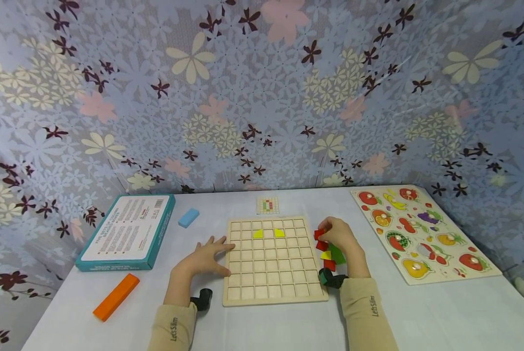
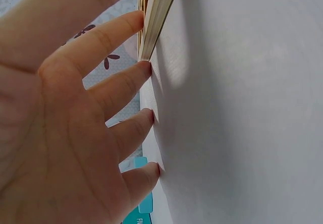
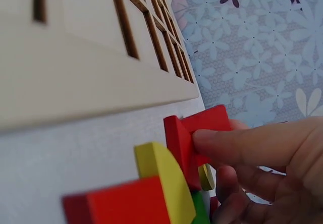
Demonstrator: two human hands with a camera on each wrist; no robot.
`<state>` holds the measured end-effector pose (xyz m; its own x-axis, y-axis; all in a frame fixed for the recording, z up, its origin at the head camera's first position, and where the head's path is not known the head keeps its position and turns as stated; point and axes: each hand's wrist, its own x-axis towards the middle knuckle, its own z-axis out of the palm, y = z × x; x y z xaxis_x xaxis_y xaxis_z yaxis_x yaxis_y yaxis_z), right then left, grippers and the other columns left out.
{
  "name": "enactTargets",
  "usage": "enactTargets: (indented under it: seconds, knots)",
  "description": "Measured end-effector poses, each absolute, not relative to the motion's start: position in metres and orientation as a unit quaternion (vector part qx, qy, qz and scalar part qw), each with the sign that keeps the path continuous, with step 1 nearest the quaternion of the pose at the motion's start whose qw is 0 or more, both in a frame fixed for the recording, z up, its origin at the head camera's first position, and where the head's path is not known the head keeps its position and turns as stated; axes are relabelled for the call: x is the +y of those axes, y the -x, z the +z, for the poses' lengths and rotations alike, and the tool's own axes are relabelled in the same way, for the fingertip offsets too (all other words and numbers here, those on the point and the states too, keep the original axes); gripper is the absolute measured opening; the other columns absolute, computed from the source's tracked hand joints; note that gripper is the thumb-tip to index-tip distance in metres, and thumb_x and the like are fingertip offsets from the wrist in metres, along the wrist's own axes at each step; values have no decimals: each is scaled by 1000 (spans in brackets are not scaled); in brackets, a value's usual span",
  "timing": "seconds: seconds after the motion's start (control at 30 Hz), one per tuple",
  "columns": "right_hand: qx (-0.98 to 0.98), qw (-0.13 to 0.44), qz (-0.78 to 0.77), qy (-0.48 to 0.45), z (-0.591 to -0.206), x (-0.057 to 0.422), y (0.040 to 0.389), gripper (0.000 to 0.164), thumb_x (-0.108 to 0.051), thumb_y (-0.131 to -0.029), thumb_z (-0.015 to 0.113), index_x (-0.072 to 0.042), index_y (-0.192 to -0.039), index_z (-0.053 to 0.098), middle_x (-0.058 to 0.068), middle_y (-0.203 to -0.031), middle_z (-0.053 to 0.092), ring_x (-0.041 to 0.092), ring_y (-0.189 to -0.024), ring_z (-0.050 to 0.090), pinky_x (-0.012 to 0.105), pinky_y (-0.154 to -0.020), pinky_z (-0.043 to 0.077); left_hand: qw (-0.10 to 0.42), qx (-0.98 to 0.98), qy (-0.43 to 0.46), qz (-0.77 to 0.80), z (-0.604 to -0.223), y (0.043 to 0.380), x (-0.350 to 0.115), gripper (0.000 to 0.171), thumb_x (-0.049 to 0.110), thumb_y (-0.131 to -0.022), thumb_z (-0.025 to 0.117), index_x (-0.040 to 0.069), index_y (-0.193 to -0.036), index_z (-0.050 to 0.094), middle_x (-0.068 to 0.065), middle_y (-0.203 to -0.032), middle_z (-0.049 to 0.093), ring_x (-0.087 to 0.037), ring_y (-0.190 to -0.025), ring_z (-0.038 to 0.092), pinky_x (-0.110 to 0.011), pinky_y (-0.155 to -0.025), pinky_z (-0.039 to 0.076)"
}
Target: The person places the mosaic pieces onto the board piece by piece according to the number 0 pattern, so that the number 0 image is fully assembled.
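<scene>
A red block point(image 1: 318, 234) is at the tips of the right hand point(image 1: 341, 236), just off the board's right edge; thumb and fingers are pinching it. A second red piece point(image 1: 321, 245) is right up against those fingertips, and from where I stand I can't tell whether they grip that one too. Nearer me than the pinch, close below the fingers, lie a yellow piece point(image 1: 326, 255) with a curved side, a green piece point(image 1: 338, 254) and one more red one point(image 1: 329, 265), bunched together.

Left of the right fingers lies the gridded wooden board point(image 1: 274, 266), two yellow pieces point(image 1: 279, 233) sitting in its second row from the far side. At its other edge is the left hand point(image 1: 203, 258), fingers spread and grasping nothing, with thumb and forefinger touching the rim.

Past the fingertips of both hands, beyond the board, is a small pattern card point(image 1: 268, 205). Farther out from the left fingers are a blue block point(image 1: 188, 217), a teal-edged box point(image 1: 126, 229) and, nearer me, an orange bar point(image 1: 116, 297). Well to the right of the right fingers lies a fruit puzzle point(image 1: 481, 275).
</scene>
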<state>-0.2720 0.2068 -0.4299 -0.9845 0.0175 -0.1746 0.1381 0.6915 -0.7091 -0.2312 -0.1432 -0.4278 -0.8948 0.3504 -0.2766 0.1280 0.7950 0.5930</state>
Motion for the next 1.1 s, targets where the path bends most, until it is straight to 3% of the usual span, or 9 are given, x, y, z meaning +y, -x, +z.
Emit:
enactTargets:
  seconds: [0.37, 0.73, 1.1]
  knots:
    - [897, 79, -431, -56, -430, 208, 271, 19, -2, -78, 67, 3, -95, 59, 13, -85, 57, 22, -74, 53, 29, -63, 50, 178, 928, -138, 295, -427, 227, -142, 74, 22, -66, 81, 12, -133, 51, -16, -149, 27, -42, -138, 10, -62, -109, -1]
    - [887, 63, -453, -62, -422, 205, 269, 25, -8, -81, 67, 3, -102, 60, 17, -98, 60, 27, -87, 54, 33, -70, 50, 174, 929, -138, 295, -429, 229, -142, 75, 22, -65, 81, 12, -133, 51, -16, -149, 28, -42, -138, 11, -62, -109, -1]
    - [886, 48, -460, -47, -420, 195, 272, 25, -10, -82, 67, 3, -103, 62, 17, -98, 61, 26, -87, 55, 31, -71, 51, 175, 931, -143, 285, -429, 230, -144, 74, 22, -66, 81, 12, -133, 51, -17, -149, 28, -43, -138, 11, -64, -108, 0]
